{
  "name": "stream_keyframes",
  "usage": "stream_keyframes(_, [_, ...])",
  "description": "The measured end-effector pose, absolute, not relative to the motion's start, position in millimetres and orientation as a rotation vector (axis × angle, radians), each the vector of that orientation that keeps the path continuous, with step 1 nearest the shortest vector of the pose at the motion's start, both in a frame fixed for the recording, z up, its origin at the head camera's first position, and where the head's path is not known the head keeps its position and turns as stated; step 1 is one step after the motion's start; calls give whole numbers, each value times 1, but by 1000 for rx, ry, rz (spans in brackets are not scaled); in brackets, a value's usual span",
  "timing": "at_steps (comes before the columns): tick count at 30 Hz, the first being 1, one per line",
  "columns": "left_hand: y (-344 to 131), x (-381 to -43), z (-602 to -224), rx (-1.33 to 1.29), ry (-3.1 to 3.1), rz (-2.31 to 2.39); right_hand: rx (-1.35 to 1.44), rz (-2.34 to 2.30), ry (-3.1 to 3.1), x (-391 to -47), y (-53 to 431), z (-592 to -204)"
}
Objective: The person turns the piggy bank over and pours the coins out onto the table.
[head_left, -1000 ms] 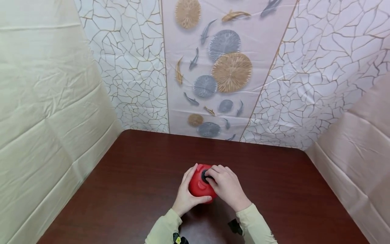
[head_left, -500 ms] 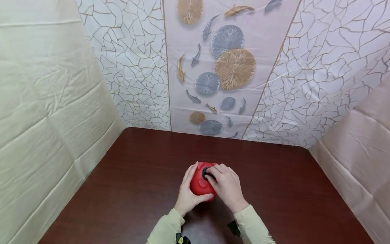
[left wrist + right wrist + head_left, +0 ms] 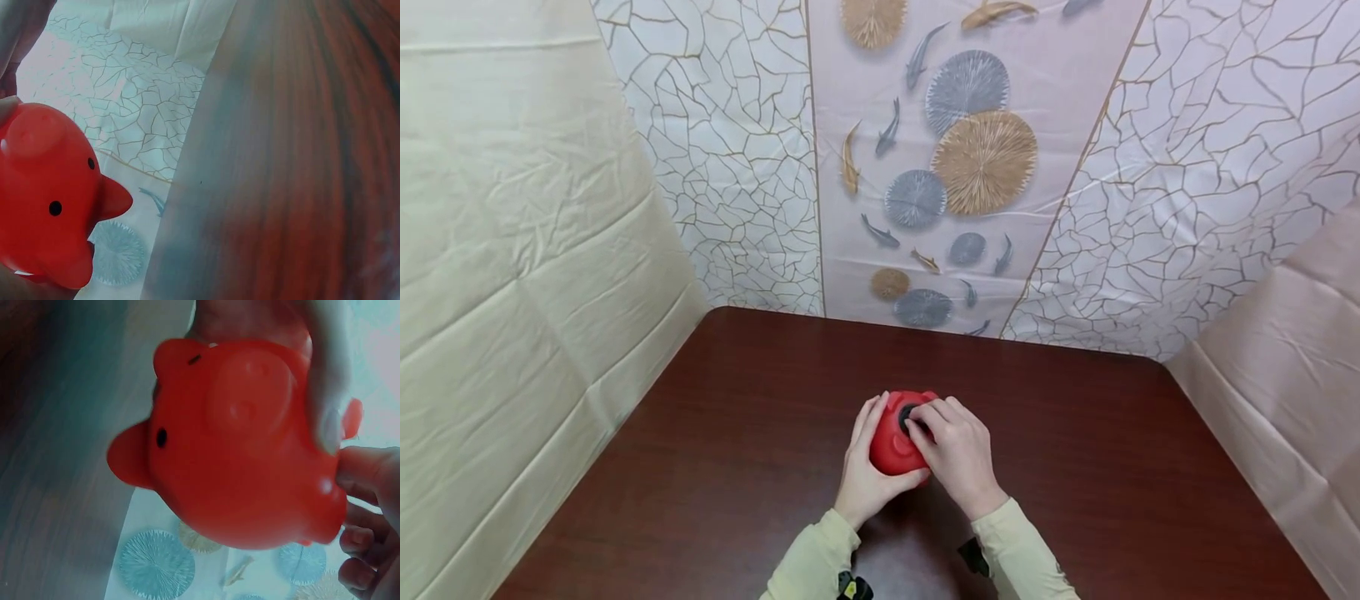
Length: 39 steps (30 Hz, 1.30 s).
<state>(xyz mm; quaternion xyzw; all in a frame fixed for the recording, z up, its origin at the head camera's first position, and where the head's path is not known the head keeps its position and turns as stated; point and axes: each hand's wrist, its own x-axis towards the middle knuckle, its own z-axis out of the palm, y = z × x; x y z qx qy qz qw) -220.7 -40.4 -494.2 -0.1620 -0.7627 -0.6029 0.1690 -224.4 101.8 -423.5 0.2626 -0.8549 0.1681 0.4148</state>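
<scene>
A red piggy bank (image 3: 889, 451) is turned belly up over the table, with its stubby feet around a black plug (image 3: 905, 414). My left hand (image 3: 865, 485) grips it from the left, thumb along the near side and fingers over the far side. With thumb and fingertips my right hand (image 3: 959, 454) pinches at the plug and covers part of it. In the right wrist view the pig's snout (image 3: 250, 394), ears and eyes show, while the plug is hidden. The left wrist view catches the pig's face (image 3: 47, 181) at its left edge.
The dark brown wooden table (image 3: 760, 400) spreads around both hands. Behind it hangs a patterned cloth (image 3: 917, 208) with fish and round leaf motifs, and pale cloth walls (image 3: 535, 275) stand at the left and right. Straps with black parts (image 3: 853, 586) sit at the wrists.
The whole scene slides slightly in the head view as the camera shifts. Both hands keep their hold on the piggy bank, and the right fingers stay at the plug.
</scene>
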Motion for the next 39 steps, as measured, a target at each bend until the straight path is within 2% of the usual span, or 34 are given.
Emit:
stream_keyframes(10, [-40, -223, -492, -492, -2161, -1705, 572, 554, -2293, -218, 96, -416])
stream_keyframes(20, [-36, -223, -490, -517, -2097, -1854, 920, 547, -2384, -229, 118, -394])
stream_keyframes(31, [-39, -221, -491, -512, -2116, -1939, 1128, 452, -2372, -236, 126, -388])
stream_keyframes(39, [-46, -221, -492, -602, -2069, -2144, 1318, 462, -2414, -243, 130, -375])
